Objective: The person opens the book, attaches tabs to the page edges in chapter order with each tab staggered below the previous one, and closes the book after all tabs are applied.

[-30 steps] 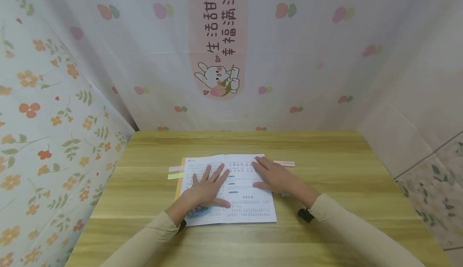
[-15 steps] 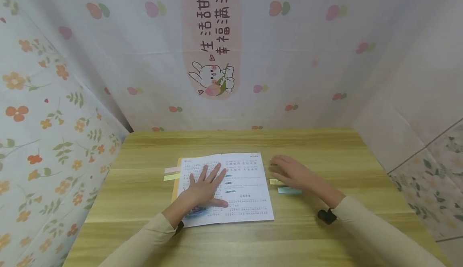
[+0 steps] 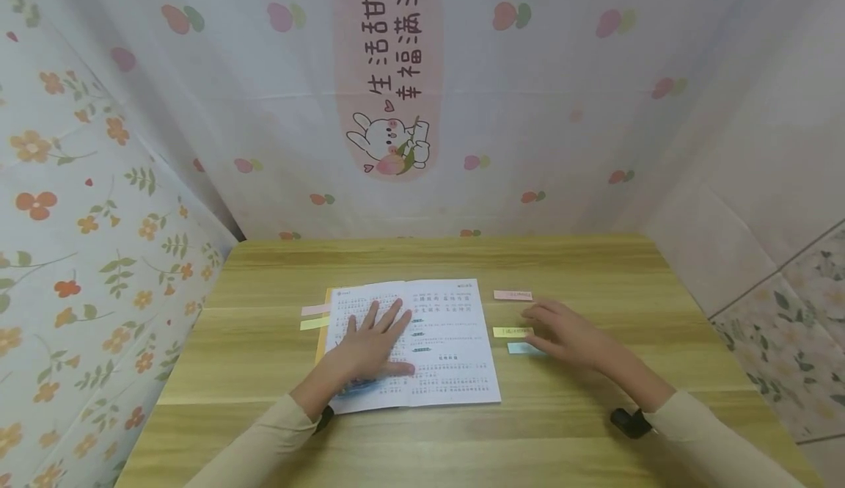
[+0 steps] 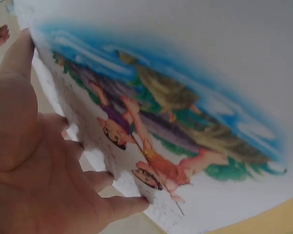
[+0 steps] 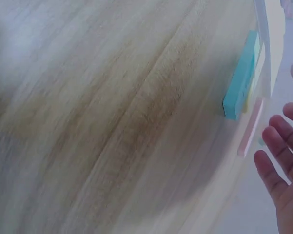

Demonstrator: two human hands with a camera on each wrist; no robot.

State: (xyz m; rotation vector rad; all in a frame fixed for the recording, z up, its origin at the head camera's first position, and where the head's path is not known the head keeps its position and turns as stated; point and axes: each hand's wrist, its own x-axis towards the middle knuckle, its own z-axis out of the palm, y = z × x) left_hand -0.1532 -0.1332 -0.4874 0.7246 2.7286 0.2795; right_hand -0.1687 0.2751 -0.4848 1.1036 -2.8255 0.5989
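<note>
An open book (image 3: 455, 381) with printed text lies on the table. My left hand (image 3: 366, 348) rests spread on its left page, over part of a coloured picture that shows in the left wrist view as two figures (image 4: 156, 156). To the right of the book lie three sticky note pads: pink (image 3: 511, 295), yellow (image 3: 507, 332) and blue (image 3: 520, 348). My right hand (image 3: 571, 337), fingers loosely bent, is at the right ends of the yellow and blue pads. In the right wrist view its fingers hold nothing, close to the pink pad (image 5: 252, 126).
A pink tab (image 3: 315, 310) and a yellow tab (image 3: 314, 322) stick out at the book's left edge. The wooden table (image 3: 429, 451) ends at a printed curtain (image 3: 561, 121) behind. A flowered curtain (image 3: 86, 268) hangs on the left.
My right hand has lifted off the right page and moved right to the pads, uncovering the pink, yellow and blue ones. My left hand has stayed on the left page.
</note>
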